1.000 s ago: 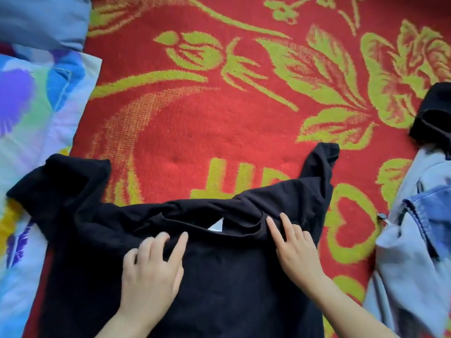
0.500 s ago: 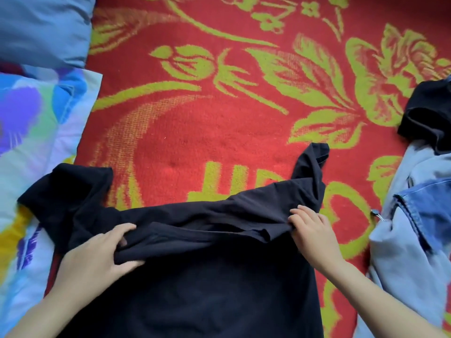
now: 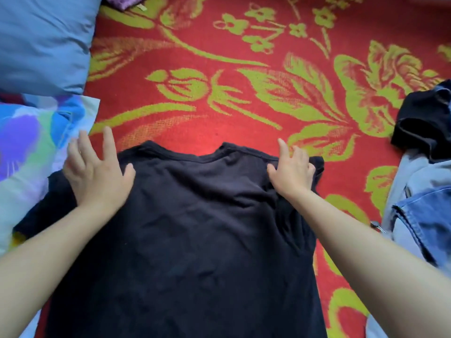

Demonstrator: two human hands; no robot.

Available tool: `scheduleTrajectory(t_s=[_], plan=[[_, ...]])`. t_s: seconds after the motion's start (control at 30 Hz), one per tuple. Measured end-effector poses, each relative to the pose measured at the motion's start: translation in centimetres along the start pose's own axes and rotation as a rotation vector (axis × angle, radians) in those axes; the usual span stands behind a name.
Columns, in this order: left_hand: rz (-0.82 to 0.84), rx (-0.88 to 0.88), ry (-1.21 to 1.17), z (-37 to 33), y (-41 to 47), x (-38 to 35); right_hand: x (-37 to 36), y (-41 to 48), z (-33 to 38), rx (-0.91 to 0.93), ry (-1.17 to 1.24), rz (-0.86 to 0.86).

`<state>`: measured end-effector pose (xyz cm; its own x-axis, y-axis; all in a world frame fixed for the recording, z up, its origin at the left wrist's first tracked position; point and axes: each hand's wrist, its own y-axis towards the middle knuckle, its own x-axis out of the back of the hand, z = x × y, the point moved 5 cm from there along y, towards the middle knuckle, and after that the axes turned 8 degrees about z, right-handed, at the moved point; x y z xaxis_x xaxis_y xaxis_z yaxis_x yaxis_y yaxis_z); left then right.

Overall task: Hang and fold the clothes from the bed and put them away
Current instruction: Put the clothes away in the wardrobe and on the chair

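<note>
A black T-shirt [image 3: 195,228] lies spread flat on the red and green patterned bedspread [image 3: 219,106], its collar pointing away from me. My left hand [image 3: 97,172] presses flat on the shirt's left shoulder with fingers spread and straight. At the right shoulder my right hand [image 3: 291,173] rests on the fabric, fingers mostly straight, beside the bunched right sleeve. The shirt's lower hem runs out of view at the bottom.
A blue pillow [image 3: 41,42] and a colourful floral pillow [image 3: 31,147] lie at the left. At the right edge sit a light blue denim garment [image 3: 422,215] and another black garment [image 3: 424,123]. A bit of purple cloth [image 3: 127,2] shows at the top.
The hands had gripped the crumpled shirt at the shoulders; it now lies spread flat with the collar away from me, and both hands lie flat on its shoulders.
</note>
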<state>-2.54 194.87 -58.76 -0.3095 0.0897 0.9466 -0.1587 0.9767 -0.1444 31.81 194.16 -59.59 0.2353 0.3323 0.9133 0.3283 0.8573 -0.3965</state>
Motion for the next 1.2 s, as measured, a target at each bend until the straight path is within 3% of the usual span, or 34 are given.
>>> scheduleTrajectory(t_s=[0.1, 0.23, 0.37, 0.47, 0.57, 0.7, 0.83, 0.9, 1.07, 1.13, 1.2], plan=[[0.071, -0.209, 0.125, -1.5, -5.1, -3.6, -2.1, -1.1, -4.5, -0.102, -0.028, 0.052], [0.281, -0.362, 0.222, -3.9, -10.4, -9.4, -3.6, -1.6, -10.7, -0.353, 0.251, 0.056], [0.547, -0.177, 0.286, -2.9, -11.4, -12.7, -4.2, -1.0, -11.0, -0.317, 0.733, 0.033], [0.656, -0.136, 0.389, -2.7, -10.6, -13.9, -4.4, -0.2, -10.7, -0.418, 0.955, 0.078], [0.796, -0.129, 0.392, -3.2, -10.0, -13.4, -4.2, 0.0, -10.9, -0.416, 0.861, 0.309], [0.905, -0.104, 0.387, -3.4, -9.6, -12.9, -2.6, -0.9, -13.4, -0.417, 0.985, 0.323], [0.926, -0.097, 0.379, -3.5, -9.4, -12.7, -3.6, -2.7, -15.9, -0.531, 1.093, 0.329], [0.952, -0.094, 0.372, -3.6, -9.3, -12.6, -4.0, -3.3, -17.5, -0.618, 1.058, 0.24], [1.005, -0.075, 0.368, -3.7, -9.2, -12.2, -3.9, -4.1, -20.9, -0.702, 0.967, -0.255], [1.012, -0.074, 0.37, -3.7, -9.1, -12.1, -3.8, -4.5, -21.0, -0.694, 0.901, -0.336], [1.025, -0.071, 0.37, -3.7, -9.0, -12.0, -4.2, -4.8, -21.0, -0.717, 0.827, -0.312]])
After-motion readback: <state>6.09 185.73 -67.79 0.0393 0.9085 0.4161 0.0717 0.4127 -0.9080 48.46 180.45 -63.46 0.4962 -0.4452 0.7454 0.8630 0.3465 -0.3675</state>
